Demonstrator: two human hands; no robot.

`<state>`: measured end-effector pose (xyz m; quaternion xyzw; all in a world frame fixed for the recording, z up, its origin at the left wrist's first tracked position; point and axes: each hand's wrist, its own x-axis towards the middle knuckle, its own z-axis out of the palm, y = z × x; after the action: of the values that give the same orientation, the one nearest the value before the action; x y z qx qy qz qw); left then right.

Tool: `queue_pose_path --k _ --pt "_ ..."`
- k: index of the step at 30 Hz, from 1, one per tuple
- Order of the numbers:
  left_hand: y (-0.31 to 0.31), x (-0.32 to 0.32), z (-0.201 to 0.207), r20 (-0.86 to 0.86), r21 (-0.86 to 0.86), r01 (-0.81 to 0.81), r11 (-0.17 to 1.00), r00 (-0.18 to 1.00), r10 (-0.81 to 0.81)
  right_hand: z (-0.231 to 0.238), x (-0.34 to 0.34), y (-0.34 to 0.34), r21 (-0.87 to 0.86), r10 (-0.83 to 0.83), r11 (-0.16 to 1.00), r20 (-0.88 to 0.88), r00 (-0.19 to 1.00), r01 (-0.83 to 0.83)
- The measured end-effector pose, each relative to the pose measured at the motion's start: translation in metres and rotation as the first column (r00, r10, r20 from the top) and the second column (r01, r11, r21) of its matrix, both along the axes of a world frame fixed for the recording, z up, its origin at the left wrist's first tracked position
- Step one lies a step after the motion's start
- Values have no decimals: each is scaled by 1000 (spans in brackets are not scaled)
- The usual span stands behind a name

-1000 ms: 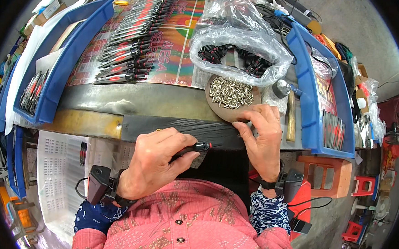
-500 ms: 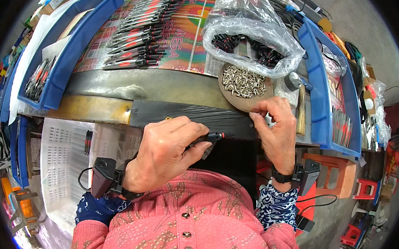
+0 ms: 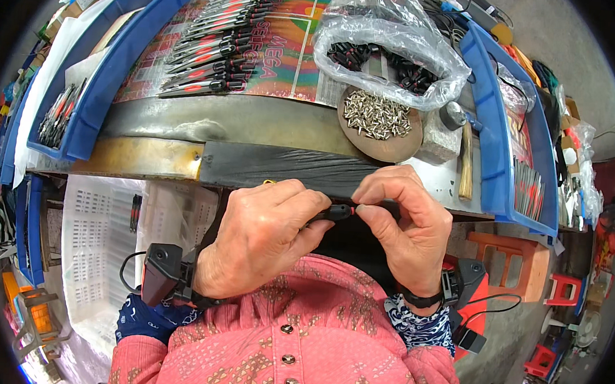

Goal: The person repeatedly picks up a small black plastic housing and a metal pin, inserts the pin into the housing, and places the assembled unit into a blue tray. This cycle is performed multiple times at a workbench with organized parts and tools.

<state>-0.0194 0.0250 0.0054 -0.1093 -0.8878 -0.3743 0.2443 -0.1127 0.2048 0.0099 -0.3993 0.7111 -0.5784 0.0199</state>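
A short black handle [image 3: 336, 213] with a red-ringed end sits pinched between thumb and fingers of my left hand [image 3: 259, 231], pointing right. At that end, the thumb and forefinger of my right hand [image 3: 407, 230] are pressed together; whatever they hold is too small or hidden to make out. Both hands are just in front of the dark bench edge [image 3: 274, 167]. Beyond my right hand lies a round brown dish [image 3: 377, 148] heaped with small silvery metal pieces [image 3: 377, 115]. Behind it, an open clear plastic bag [image 3: 429, 48] contains many black parts [image 3: 416, 79].
Slim black, grey and red tools [image 3: 214, 52] lie in a row on a printed sheet. Blue bins [image 3: 90, 126] [image 3: 495, 175] flank the bench. A hammer [image 3: 466, 159] rests beside a metal block [image 3: 439, 137]. A white crate [image 3: 100, 250] stands below left.
My right hand has moved left and down from beside the dish to the end of the black handle. My left hand keeps hold of the handle, nearly in place.
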Motion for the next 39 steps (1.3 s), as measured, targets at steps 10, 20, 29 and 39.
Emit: queue_pose_path --k 10,20,29,39 --pt "2 4 0 5 -58 -10 998 1000 10 -7 6 -4 -4 42 999 193 980 -42" --pt "2 3 -1 -6 -129 -6 992 1000 5 -9 5 -6 54 9 998 -13 1000 -8" --pt "2 2 -5 -32 -133 -2 991 999 -3 -8 7 -9 65 -37 996 -333 942 62" --pt "3 1 -12 -106 -174 -36 984 994 18 -11 9 -7 37 -7 999 -359 933 22"
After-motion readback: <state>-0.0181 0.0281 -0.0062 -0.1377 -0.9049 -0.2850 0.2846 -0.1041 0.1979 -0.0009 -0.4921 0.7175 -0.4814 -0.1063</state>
